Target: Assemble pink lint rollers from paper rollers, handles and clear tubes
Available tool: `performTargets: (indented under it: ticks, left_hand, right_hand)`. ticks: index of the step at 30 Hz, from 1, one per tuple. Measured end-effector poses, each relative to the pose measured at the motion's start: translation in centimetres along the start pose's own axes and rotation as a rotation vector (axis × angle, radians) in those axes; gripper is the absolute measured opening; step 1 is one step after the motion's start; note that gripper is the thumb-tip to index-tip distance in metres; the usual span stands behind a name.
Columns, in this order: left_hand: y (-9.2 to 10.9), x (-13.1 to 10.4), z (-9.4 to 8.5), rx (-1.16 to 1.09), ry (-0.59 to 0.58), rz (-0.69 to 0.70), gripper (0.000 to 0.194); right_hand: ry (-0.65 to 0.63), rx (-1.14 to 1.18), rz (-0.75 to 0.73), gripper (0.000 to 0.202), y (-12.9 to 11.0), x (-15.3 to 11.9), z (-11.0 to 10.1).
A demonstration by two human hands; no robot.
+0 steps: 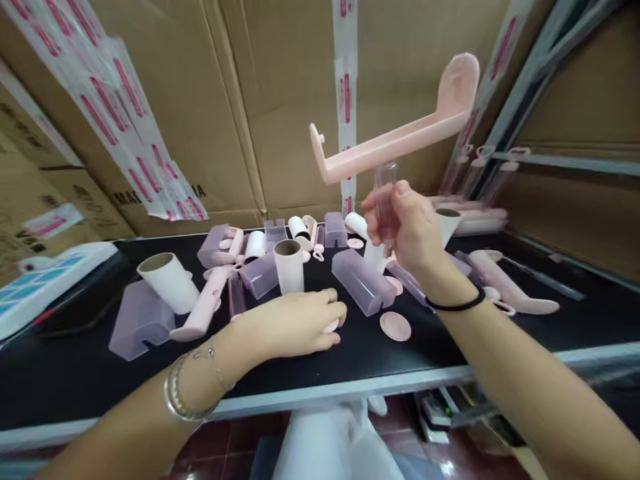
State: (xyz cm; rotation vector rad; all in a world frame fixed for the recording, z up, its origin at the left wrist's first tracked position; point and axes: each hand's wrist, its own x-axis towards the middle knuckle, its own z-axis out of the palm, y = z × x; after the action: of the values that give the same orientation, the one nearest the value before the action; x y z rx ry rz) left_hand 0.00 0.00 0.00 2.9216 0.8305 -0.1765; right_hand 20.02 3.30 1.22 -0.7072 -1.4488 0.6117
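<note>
My right hand (400, 220) is raised above the black work surface, its fingers wrapped round a clear tube (385, 200). A long pink bracket (395, 143) with an upturned end rests on or joins the tube's top. Low over the surface, my left hand (305, 323) has its fingers curled on a small pale pink piece (331, 326). To the right of that hand lies a pink disc (395, 327). Behind it stand a white roll (289, 267) with a brown core and a translucent purple box (363, 281).
More purple boxes (140, 320), white rolls (169, 281) and pink parts (203, 303) spread across the black surface (300, 363). Cardboard boxes (280, 100) rise behind. A blue-and-white tray (45, 280) sits left; a metal frame (540, 67) stands right.
</note>
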Motion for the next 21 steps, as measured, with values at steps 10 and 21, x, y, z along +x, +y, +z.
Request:
performTargets:
  ticks: [10,21]
  left_hand:
    - [-3.1,-3.7,-5.4,-0.018,0.601,-0.251,0.034]
    - [-5.8,-2.7,-4.3,0.093,0.799,-0.264,0.025]
  right_hand:
    - [0.128,-0.529,0.117,0.022,-0.3,-0.9,0.9]
    - [-0.048,0.061,0.441,0.044,-0.6,-1.2,1.9]
